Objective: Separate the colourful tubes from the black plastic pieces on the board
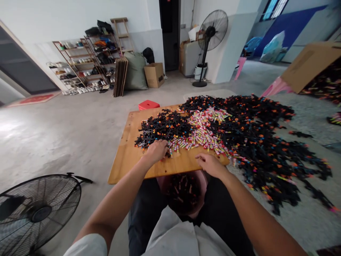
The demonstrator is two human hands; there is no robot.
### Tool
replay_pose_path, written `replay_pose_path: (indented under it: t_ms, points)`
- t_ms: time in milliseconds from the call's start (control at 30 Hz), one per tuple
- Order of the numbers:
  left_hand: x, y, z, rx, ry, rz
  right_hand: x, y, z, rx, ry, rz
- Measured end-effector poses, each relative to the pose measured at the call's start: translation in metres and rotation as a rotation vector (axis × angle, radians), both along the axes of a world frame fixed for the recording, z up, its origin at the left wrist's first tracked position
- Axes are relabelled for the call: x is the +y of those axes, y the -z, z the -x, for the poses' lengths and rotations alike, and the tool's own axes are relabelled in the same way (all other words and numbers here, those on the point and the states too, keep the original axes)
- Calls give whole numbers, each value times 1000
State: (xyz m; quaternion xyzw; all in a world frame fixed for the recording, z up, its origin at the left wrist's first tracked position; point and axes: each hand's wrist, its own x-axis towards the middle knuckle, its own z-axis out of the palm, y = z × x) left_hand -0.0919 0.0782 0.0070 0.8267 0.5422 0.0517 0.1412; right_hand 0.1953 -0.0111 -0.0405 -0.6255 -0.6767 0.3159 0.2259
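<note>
Black pieces (170, 124), head view: heaped on the far part of the wooden board (125, 160) and spread widely past its right edge, with orange and blue bits among them. They look like light, stiff plastic, apt to snag on one another; best taken singly by the long body, sparing any thin ends.
Printed tubes (204, 137): pink and white, piled between the black heaps and out toward the near side. Probably light and smooth, likely to roll; a pinch at the middle should do.
Left hand (157, 150): at the near rim of the left black heap, fingers bent down.
Right hand (210, 164): over the board's near right part, fingers curled, tubes just beyond.
Grip: the hands hide their own undersides, so I cannot tell whether either is closed on anything.
Count: two hands; one board; one basin (203, 183) below its near edge; one red stool (148, 104), far; one standing fan (210, 31), far right; one low fan (41, 213), near left; black pieces and tubes, too many to count.
</note>
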Motion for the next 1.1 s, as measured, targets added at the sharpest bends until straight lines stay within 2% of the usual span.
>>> replay_pose_path:
  t_ms: [67, 133, 233, 333, 400, 500, 600, 667, 767, 900, 1000, 1100]
  points:
    - [6, 15, 4, 142, -57, -32, 19, 3, 9, -138, 86, -57]
    - [11, 27, 8, 193, -35, -23, 36, 3, 23, -259, 99, -88]
    - [17, 39, 15, 161, 32, -25, 52, 0, 44, -426, 71, -88]
    - [21, 46, 22, 22, 61, -57, 57, 0, 57, -548, 64, -67]
    - [21, 49, 25, -140, 43, -76, 57, 1, 59, -572, 48, -69]
    - [16, 51, 24, -508, -93, -22, 56, 4, 58, -561, 6, -94]
    - [12, 50, 19, -1047, -238, 252, 57, 3, 56, -548, 2, -82]
    - [9, 48, 16, -1397, -254, 509, 60, 3, 56, -545, -9, -61]
    - [1, 45, 9, -1667, -259, 771, 63, 4, 56, -547, -39, -48]
    - [-14, 39, -2, -1719, -297, 809, 65, 11, 55, -555, -41, -36]
    - [-24, 35, -9, -1635, -307, 756, 64, 13, 51, -556, -39, -34]
    - [-29, 30, -12, -1547, -258, 699, 61, 11, 47, -566, -11, -49]
